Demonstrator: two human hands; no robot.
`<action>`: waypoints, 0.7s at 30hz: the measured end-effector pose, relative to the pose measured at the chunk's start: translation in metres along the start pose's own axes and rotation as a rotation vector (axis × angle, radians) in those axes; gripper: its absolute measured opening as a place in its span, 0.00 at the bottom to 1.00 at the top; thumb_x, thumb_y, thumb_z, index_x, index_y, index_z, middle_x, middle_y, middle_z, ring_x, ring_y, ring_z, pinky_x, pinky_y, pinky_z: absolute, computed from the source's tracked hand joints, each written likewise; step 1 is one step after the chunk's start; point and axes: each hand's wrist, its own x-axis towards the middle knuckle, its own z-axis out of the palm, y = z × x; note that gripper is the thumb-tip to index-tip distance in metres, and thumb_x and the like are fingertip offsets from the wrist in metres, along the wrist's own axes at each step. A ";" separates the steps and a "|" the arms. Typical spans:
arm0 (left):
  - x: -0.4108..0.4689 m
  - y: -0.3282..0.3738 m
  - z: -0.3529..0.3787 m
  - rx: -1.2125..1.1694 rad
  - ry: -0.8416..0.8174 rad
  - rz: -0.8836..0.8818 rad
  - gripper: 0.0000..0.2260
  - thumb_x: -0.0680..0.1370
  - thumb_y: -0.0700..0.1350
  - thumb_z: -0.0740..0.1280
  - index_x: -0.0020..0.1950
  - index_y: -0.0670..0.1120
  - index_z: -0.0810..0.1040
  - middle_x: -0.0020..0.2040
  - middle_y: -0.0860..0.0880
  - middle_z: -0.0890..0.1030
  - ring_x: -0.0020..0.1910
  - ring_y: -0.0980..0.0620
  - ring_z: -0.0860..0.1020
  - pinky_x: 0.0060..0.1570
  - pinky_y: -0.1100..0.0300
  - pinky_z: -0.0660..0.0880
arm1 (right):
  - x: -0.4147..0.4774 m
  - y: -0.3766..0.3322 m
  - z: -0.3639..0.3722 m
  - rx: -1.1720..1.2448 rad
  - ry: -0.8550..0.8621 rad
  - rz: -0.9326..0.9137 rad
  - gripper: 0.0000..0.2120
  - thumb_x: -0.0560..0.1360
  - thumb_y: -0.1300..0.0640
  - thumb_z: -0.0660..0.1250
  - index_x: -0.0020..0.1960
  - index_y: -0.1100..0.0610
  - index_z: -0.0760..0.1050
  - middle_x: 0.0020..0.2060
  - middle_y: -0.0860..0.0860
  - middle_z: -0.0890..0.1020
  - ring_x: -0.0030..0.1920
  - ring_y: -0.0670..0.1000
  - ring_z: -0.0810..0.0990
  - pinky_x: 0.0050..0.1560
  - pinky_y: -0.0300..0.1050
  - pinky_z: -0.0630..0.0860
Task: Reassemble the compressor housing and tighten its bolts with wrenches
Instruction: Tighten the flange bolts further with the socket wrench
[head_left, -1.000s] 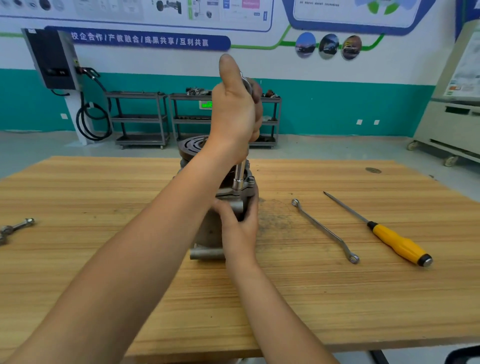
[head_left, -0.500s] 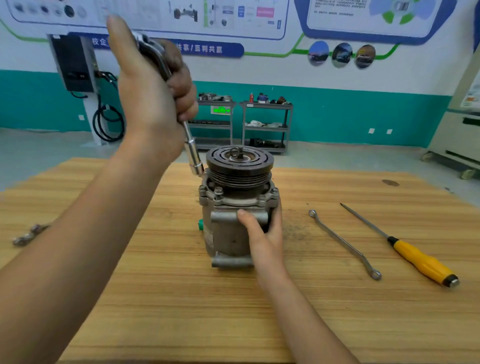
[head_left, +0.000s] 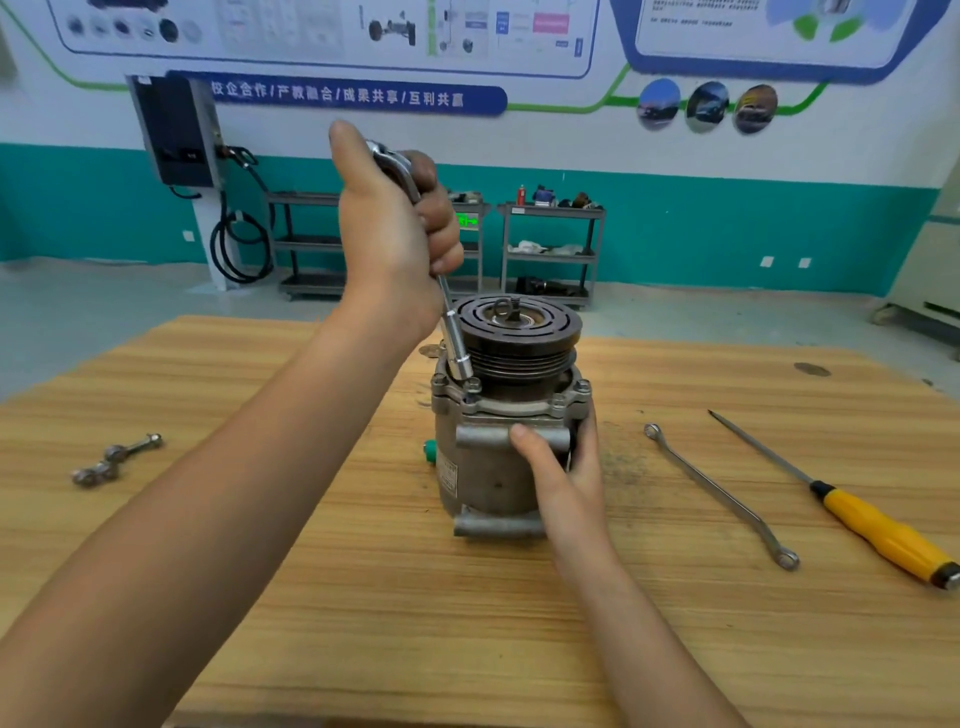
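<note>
Left hand (head_left: 395, 244) is gripping the socket wrench (head_left: 457, 343), hiding its handle; the socket's seating on a bolt (head_left: 472, 385) is unclear. Right hand (head_left: 566, 478), fingers hidden, is clasping the compressor housing (head_left: 483, 467) on the counter (head_left: 363, 597).

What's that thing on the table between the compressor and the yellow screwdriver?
A long silver wrench lies flat on the table between the compressor and the yellow screwdriver, seen from the head camera.

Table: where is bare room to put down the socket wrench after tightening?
Bare wood lies on the table in front of the compressor, between the forearms, and at the far right corner behind the screwdriver. Crowded: right of the compressor, where the ring spanner and screwdriver lie close.
</note>
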 end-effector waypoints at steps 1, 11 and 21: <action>0.000 -0.004 0.001 0.019 0.003 -0.022 0.26 0.81 0.60 0.42 0.32 0.46 0.64 0.21 0.54 0.58 0.19 0.56 0.54 0.19 0.67 0.53 | 0.000 0.000 0.000 -0.002 0.001 0.000 0.37 0.69 0.52 0.72 0.73 0.42 0.60 0.61 0.38 0.73 0.53 0.30 0.69 0.45 0.27 0.67; 0.026 -0.011 -0.008 -0.080 -0.320 -0.371 0.31 0.81 0.58 0.44 0.23 0.48 0.67 0.18 0.55 0.58 0.15 0.59 0.54 0.14 0.68 0.51 | -0.007 -0.036 -0.007 -0.048 0.090 -0.070 0.48 0.56 0.36 0.68 0.73 0.41 0.56 0.68 0.37 0.61 0.64 0.35 0.61 0.52 0.26 0.61; 0.025 0.008 -0.003 0.255 -0.789 -0.502 0.31 0.79 0.55 0.43 0.23 0.46 0.72 0.18 0.52 0.65 0.17 0.56 0.64 0.23 0.68 0.65 | 0.017 -0.127 0.022 -0.755 -0.143 -0.525 0.10 0.75 0.54 0.63 0.37 0.47 0.78 0.44 0.37 0.77 0.61 0.45 0.71 0.70 0.67 0.44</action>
